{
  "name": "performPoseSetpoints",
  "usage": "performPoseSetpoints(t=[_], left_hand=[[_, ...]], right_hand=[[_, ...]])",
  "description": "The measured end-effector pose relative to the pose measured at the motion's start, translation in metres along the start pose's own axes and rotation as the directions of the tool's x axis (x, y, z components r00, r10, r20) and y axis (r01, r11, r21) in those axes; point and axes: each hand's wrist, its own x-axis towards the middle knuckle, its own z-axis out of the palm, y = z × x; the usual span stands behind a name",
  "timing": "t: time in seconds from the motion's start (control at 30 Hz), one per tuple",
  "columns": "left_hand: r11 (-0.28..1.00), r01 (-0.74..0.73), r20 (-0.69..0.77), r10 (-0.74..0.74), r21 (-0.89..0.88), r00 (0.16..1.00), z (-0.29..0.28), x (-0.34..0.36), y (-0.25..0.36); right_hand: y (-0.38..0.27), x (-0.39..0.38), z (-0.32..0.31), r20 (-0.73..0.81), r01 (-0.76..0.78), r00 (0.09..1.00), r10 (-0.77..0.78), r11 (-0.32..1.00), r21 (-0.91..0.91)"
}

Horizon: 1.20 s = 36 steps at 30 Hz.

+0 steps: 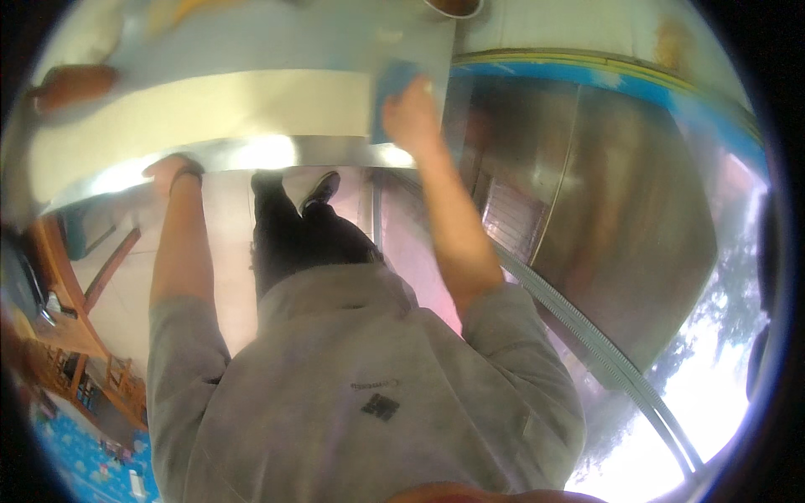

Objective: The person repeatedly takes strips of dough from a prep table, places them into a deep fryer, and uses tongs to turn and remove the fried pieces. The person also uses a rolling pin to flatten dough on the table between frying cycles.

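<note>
My right hand (408,113) presses a blue cloth (390,84) against a pale countertop (218,101), fingers closed on it; their tips are slightly blurred. At the counter's shiny metal edge (264,152), my left hand (170,168) grips with curled fingers, left of my dark-clad legs. A round vessel with brown inside (453,6) is at the top, above my right hand. A brown, blurred object (71,88), which I cannot make out, sits at the counter's far left.
To the right are a stainless steel surface (620,210) with a blue border (587,71) and a grey ribbed hose or strip (587,327) running diagonally. Wooden furniture (71,293) stands at the left, by a blue patterned surface (84,457) at lower left.
</note>
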Motion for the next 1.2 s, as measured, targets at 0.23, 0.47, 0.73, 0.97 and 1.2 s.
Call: performPoseSetpoints(t=[0.23, 0.47, 0.73, 0.97, 1.2], left_hand=[[0.998, -0.067, 0.023, 0.067, -0.005, 0.998, 0.003, 0.025, -0.018], [0.997, -0.014, -0.016, 0.013, -0.07, 1.0, 0.002, 0.03, 0.005], [0.994, 0.078, 0.022, -0.077, -0.081, 0.997, -0.021, 0.096, 0.055], [0.949, 0.158, 0.054, -0.149, -0.274, 0.987, -0.046, 0.1, 0.071], [0.959, 0.147, 0.051, -0.139, -0.241, 0.989, -0.061, 0.14, 0.092]], right_hand=[[-0.022, -0.011, -0.009, 0.128, 0.049, 0.991, -0.049, 0.999, 0.0], [-0.066, 0.001, 0.046, 0.119, 0.02, 0.992, -0.034, 0.993, 0.118], [-0.127, -0.003, 0.076, 0.08, 0.062, 0.994, -0.069, 0.994, 0.09], [-0.165, -0.005, 0.053, 0.177, 0.133, 0.974, -0.14, 0.99, 0.055], [-0.202, -0.013, 0.109, 0.188, 0.074, 0.98, -0.068, 0.997, -0.028]])
